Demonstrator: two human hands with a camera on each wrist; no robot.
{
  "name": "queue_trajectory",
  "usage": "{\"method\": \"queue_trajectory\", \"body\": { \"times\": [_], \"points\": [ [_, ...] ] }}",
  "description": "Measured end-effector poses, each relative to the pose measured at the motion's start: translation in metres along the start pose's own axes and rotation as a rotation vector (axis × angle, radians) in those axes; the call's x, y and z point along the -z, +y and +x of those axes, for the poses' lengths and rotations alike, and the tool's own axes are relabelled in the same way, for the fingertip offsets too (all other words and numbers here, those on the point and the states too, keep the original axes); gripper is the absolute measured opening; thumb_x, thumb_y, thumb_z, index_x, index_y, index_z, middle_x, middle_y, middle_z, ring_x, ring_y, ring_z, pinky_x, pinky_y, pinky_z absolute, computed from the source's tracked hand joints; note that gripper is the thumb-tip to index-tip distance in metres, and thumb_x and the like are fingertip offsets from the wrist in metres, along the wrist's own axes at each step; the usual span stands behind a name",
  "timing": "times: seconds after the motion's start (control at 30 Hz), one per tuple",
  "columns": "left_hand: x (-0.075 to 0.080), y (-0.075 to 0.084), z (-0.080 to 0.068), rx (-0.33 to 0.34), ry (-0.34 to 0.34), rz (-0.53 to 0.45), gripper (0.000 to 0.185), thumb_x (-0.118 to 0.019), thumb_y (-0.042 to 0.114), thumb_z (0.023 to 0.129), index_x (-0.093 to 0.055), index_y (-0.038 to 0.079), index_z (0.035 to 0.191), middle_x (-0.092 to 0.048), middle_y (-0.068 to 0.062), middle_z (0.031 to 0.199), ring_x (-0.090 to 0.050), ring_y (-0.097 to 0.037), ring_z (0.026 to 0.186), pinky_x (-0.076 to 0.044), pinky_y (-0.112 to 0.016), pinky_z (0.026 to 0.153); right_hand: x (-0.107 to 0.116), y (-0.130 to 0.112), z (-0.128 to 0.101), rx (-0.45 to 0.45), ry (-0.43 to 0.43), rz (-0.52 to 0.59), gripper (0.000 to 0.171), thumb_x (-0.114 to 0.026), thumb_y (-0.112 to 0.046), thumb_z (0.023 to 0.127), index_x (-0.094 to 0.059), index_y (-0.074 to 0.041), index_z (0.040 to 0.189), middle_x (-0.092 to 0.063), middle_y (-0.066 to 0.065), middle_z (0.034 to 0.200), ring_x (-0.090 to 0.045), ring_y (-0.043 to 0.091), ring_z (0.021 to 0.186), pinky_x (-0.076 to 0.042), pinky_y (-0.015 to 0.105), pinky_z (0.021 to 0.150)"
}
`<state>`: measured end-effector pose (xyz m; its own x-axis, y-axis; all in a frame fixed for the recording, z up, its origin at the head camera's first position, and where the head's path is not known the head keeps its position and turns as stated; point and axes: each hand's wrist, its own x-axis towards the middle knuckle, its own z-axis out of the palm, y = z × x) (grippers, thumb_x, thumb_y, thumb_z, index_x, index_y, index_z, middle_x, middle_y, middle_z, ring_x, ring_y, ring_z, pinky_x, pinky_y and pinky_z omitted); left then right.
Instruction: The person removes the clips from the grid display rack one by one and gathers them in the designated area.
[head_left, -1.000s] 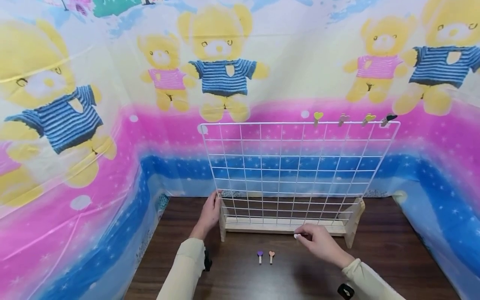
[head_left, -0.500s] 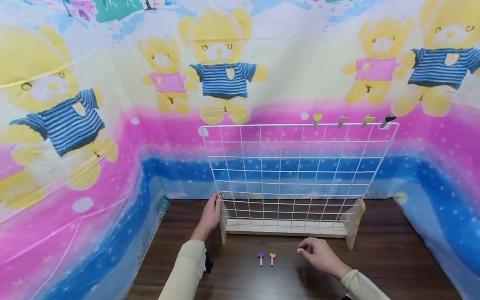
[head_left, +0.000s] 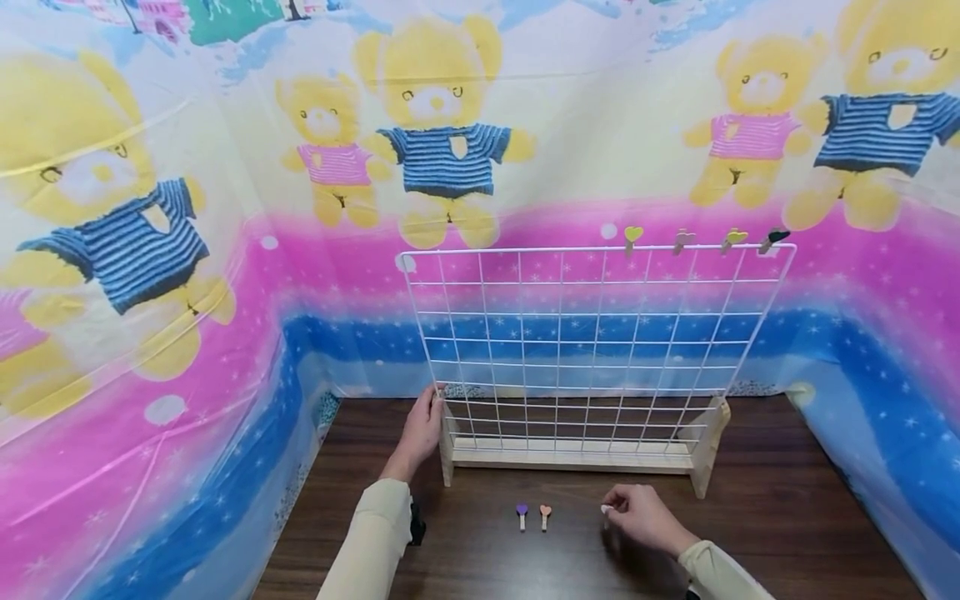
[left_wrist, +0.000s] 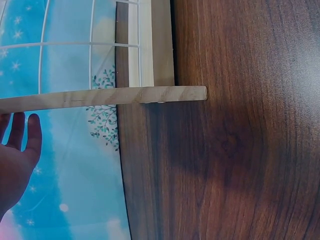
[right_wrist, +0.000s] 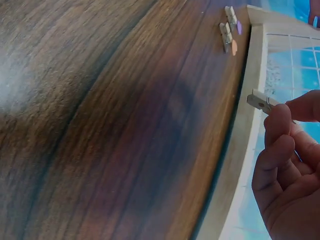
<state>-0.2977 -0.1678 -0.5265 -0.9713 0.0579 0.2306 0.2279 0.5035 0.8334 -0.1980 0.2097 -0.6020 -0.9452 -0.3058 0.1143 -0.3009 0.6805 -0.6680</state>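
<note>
A white wire grid panel (head_left: 585, 333) stands upright in a wooden base (head_left: 573, 454) on a dark wooden table (head_left: 787, 517). My left hand (head_left: 422, 429) rests against the panel's lower left corner; in the left wrist view its fingers (left_wrist: 20, 145) look straight. My right hand (head_left: 637, 517) hovers above the table in front of the base and pinches a small wooden clothespin (right_wrist: 261, 102) with a white tip (head_left: 604, 508). A purple-headed clothespin (head_left: 521, 514) and an orange-headed clothespin (head_left: 545, 515) lie side by side on the table, left of my right hand.
Several small heart-topped clothespins (head_left: 633, 237) are clipped along the panel's top right edge. A bear-patterned plastic sheet (head_left: 225, 250) walls in the table at the back and both sides. The wooden base's foot (left_wrist: 150, 94) juts toward the table's near side.
My right hand has drawn back from the wooden base toward me with the white-tipped clothespin and sunk closer to the table. The left hand has stayed on the panel's corner.
</note>
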Motion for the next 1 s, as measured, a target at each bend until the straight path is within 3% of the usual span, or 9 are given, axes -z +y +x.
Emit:
{"method": "queue_trajectory", "body": {
  "times": [0.2, 0.43, 0.77, 1.0],
  "points": [
    [0.001, 0.002, -0.001, 0.005, 0.003, 0.003, 0.035, -0.035, 0.018, 0.104, -0.043, 0.010, 0.138, -0.046, -0.017, 0.133, -0.047, -0.030, 0.115, -0.039, -0.049, 0.090, -0.004, 0.010, 0.000, -0.019, -0.083, 0.085, 0.005, -0.062, -0.003, 0.085, -0.065, -0.003, 0.089, -0.060, -0.003, 0.067, -0.052, 0.007, 0.047, -0.044, 0.025, 0.043],
    [0.003, 0.002, -0.001, 0.000, 0.008, 0.001, 0.035, -0.035, 0.016, 0.104, -0.043, 0.010, 0.138, -0.050, -0.016, 0.122, -0.049, -0.029, 0.099, -0.040, -0.045, 0.081, -0.010, 0.017, 0.004, -0.029, -0.120, 0.129, 0.005, -0.061, -0.003, 0.086, -0.065, -0.001, 0.089, -0.060, -0.002, 0.068, -0.052, 0.008, 0.045, -0.044, 0.026, 0.043],
    [0.003, 0.005, -0.003, -0.003, 0.000, -0.003, 0.035, -0.034, 0.016, 0.105, -0.043, 0.009, 0.138, -0.048, -0.018, 0.129, -0.049, -0.030, 0.108, -0.040, -0.048, 0.086, -0.023, 0.018, 0.008, -0.029, -0.159, 0.156, 0.005, -0.064, -0.007, 0.088, -0.066, -0.005, 0.084, -0.058, -0.004, 0.063, -0.051, 0.008, 0.046, -0.043, 0.026, 0.044],
    [0.002, 0.004, -0.003, -0.005, -0.004, -0.002, 0.035, -0.035, 0.015, 0.104, -0.043, 0.009, 0.138, -0.050, -0.018, 0.123, -0.050, -0.030, 0.104, -0.040, -0.047, 0.084, -0.030, 0.016, 0.011, -0.031, -0.185, 0.141, 0.007, -0.063, -0.008, 0.089, -0.065, -0.007, 0.082, -0.054, -0.006, 0.057, -0.051, 0.008, 0.045, -0.043, 0.026, 0.045]
  ]
}}
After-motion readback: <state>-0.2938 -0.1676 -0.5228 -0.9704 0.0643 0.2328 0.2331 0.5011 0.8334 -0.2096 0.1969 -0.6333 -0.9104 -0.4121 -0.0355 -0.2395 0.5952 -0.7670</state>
